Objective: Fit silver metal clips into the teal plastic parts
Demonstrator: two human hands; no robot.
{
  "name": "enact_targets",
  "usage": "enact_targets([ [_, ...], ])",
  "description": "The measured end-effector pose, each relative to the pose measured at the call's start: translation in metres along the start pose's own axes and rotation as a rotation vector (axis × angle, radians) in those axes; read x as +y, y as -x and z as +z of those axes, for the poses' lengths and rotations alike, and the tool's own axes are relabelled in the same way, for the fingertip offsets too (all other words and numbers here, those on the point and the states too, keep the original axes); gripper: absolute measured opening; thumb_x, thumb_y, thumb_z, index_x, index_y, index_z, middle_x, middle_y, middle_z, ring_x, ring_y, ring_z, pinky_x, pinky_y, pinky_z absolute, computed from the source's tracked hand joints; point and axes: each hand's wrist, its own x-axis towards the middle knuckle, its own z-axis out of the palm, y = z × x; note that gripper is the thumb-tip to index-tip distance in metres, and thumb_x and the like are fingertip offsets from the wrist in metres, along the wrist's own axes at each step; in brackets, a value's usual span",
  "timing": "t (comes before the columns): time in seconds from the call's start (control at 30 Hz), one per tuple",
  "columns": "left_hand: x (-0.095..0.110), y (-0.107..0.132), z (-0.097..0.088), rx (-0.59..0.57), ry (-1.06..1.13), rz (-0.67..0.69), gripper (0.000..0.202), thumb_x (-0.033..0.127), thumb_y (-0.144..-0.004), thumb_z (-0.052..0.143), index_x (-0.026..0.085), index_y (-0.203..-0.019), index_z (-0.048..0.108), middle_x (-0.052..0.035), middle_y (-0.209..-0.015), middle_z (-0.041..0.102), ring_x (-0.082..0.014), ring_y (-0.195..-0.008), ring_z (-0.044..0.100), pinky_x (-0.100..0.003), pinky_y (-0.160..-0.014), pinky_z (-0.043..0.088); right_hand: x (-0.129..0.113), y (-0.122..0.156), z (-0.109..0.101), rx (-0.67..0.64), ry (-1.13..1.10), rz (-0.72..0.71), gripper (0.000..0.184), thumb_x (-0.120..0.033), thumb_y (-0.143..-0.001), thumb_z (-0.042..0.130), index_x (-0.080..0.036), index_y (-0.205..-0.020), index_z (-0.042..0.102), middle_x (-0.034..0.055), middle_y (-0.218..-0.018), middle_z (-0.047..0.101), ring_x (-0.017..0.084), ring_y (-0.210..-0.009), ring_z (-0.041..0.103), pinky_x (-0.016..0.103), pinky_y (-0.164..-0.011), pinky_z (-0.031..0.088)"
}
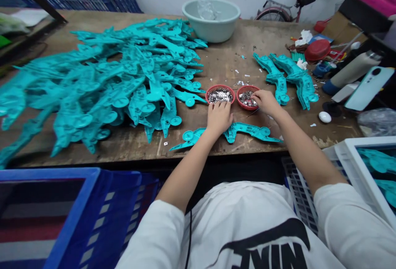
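Note:
My left hand rests at the front of a small red mesh basket, its fingertips reaching over the rim toward the silver metal pieces inside. My right hand reaches into a matching red basket with similar silver pieces. Whether either hand holds a piece is hidden. A teal moulded plastic part lies just below both hands. A large heap of similar teal parts covers the left of the wooden table. Two more teal parts lie right of the baskets.
A pale green plastic basin stands at the table's back edge. Scraps, a red lid, a bottle and a phone lie at the right. A blue crate and a white crate stand below the front edge.

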Motion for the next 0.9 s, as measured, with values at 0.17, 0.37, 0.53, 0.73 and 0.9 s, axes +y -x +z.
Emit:
enact_targets([
  [0.17,0.004,0.001,0.001,-0.012,-0.023,-0.006,0.043,0.031,-0.112,0.061,0.012,-0.149,0.074,-0.0266,-0.152,0.079,-0.0451,-0.141,0.071,-0.058,-0.121,0.051,0.007,-0.005,0.002,0.016,-0.006,0.041,0.039,-0.024,-0.113,0.057,-0.017,-0.128,0.092,0.0181,-0.133,0.091,0.035,-0.127,0.081,0.045,-0.117,0.06],
  [0.37,0.006,0.0,-0.008,-0.072,-0.024,0.007,0.034,0.035,-0.117,0.058,0.015,-0.131,0.082,-0.0241,-0.134,0.085,-0.0445,-0.133,0.077,-0.058,-0.114,0.055,0.001,-0.012,0.0,-0.045,-0.012,0.017,0.042,-0.015,-0.107,0.062,-0.015,-0.136,0.093,0.0186,-0.143,0.089,0.037,-0.137,0.082,0.05,-0.126,0.059],
  [0.53,0.002,-0.004,-0.013,-0.079,0.0,0.052,0.037,0.036,-0.117,0.059,0.015,-0.137,0.083,-0.024,-0.14,0.085,-0.0444,-0.134,0.077,-0.059,-0.112,0.058,-0.003,-0.019,-0.004,-0.122,0.012,-0.022,0.045,-0.013,-0.107,0.063,-0.017,-0.139,0.094,0.0156,-0.141,0.09,0.035,-0.136,0.083,0.044,-0.124,0.06],
  [0.73,0.006,0.037,-0.002,-0.047,0.054,0.236,0.042,0.032,-0.118,0.056,0.019,-0.15,0.08,-0.0199,-0.159,0.08,-0.0383,-0.152,0.071,-0.056,-0.125,0.055,0.005,-0.03,0.0,-0.202,0.235,-0.003,0.043,-0.018,-0.107,0.07,-0.024,-0.143,0.093,0.0171,-0.141,0.09,0.039,-0.138,0.08,0.049,-0.12,0.06],
  [0.9,0.009,0.073,0.018,-0.076,0.068,0.361,0.034,0.031,-0.117,0.062,0.023,-0.14,0.085,-0.0159,-0.145,0.087,-0.0348,-0.144,0.077,-0.051,-0.119,0.061,0.007,-0.037,0.007,-0.227,0.258,0.016,0.027,-0.022,-0.102,0.081,-0.028,-0.122,0.099,0.016,-0.123,0.093,0.04,-0.129,0.08,0.05,-0.116,0.061],
])
